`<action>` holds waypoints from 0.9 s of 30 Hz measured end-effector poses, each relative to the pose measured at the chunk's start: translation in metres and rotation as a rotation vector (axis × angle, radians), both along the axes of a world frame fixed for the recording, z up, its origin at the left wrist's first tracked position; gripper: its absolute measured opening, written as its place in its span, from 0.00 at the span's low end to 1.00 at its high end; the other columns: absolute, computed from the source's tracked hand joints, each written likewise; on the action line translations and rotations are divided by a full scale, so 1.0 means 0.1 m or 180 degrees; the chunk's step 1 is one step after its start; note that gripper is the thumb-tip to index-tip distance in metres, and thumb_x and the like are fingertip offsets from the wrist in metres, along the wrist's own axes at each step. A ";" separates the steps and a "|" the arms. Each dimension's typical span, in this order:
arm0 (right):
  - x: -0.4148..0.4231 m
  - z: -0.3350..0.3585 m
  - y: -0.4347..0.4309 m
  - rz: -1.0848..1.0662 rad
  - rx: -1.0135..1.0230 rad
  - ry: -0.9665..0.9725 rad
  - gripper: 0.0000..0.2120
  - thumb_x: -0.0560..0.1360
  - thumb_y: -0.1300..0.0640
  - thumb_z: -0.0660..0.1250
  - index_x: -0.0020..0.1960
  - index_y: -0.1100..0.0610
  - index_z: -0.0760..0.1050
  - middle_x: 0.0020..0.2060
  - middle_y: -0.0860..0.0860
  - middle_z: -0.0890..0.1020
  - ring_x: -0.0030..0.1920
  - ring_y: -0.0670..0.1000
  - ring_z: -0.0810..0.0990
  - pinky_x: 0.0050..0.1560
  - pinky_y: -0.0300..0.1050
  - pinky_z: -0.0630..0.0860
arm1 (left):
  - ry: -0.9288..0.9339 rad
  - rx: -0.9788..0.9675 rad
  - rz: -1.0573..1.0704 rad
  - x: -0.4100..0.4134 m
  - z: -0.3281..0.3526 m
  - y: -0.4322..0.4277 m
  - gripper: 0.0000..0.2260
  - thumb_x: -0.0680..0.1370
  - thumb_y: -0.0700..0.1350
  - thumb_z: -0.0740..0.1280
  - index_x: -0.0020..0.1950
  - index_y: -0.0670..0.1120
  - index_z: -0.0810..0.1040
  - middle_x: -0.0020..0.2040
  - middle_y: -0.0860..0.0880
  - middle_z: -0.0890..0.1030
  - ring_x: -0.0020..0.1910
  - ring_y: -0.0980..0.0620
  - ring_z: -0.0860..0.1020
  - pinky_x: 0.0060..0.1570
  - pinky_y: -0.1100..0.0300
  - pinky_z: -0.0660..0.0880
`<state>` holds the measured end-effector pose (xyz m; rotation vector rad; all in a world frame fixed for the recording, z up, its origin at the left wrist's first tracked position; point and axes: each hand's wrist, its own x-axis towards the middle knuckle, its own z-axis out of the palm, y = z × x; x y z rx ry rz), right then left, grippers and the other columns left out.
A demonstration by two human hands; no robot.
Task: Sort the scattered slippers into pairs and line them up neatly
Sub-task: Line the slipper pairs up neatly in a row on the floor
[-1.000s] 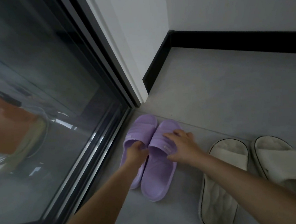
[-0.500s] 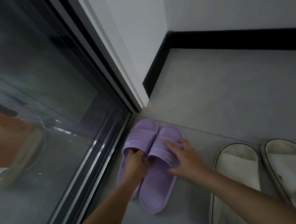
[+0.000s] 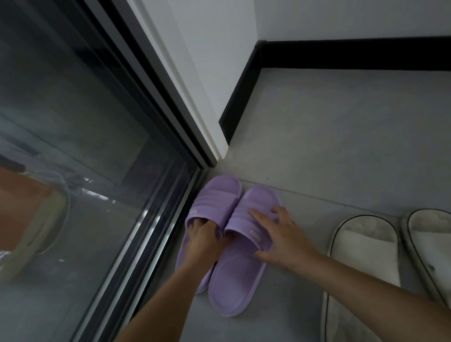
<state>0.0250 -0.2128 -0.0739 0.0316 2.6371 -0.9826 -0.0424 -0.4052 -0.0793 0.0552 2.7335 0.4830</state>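
Two lilac slippers [image 3: 227,242], ribbed across their straps, lie side by side and touching on the grey floor [image 3: 341,159] beside the glass door [image 3: 66,158]; the left hand [image 3: 202,242] has its fingers tucked under one strap, gripping it; the right hand [image 3: 283,237] lies flat, fingers [image 3: 259,217] spread over the other strap.

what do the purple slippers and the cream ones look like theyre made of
Purple slippers: probably moulded foam or soft rubber, matte; strap and sole look like one piece, with ribs across the strap and a textured footbed.

Cream slippers: likely similar foam, thicker, matte and scuffed grey with dirt, with a dark line around the sole edge. The exact material is not certain from the look alone.
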 end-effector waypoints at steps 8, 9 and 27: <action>-0.01 0.04 0.01 0.0188 0.0046 -0.0048 0.45 0.67 0.43 0.72 0.75 0.41 0.50 0.73 0.57 0.51 0.67 0.60 0.68 0.65 0.48 0.69 | 0.0271 -0.0226 -0.0135 0.03 -0.04 0.00 0.25 0.72 0.59 0.65 0.66 0.48 0.71 0.68 0.43 0.68 0.65 0.42 0.65 0.57 0.52 0.69; -0.02 0.04 0.01 0.0197 0.0042 -0.0057 0.45 0.66 0.43 0.72 0.75 0.41 0.50 0.73 0.57 0.51 0.68 0.60 0.68 0.65 0.48 0.68 | 0.0352 -0.0276 -0.0153 0.05 -0.04 0.00 0.24 0.73 0.58 0.64 0.65 0.47 0.72 0.68 0.43 0.69 0.65 0.42 0.65 0.58 0.51 0.69; 0.45 0.60 1.47 0.0484 0.1198 -0.0017 0.31 0.74 0.36 0.59 0.73 0.46 0.56 0.73 0.49 0.58 0.67 0.54 0.70 0.62 0.48 0.70 | 0.1199 -0.0314 -0.0741 0.41 0.36 0.05 0.27 0.63 0.65 0.71 0.45 0.44 0.70 0.42 0.45 0.75 0.42 0.42 0.76 0.38 0.52 0.72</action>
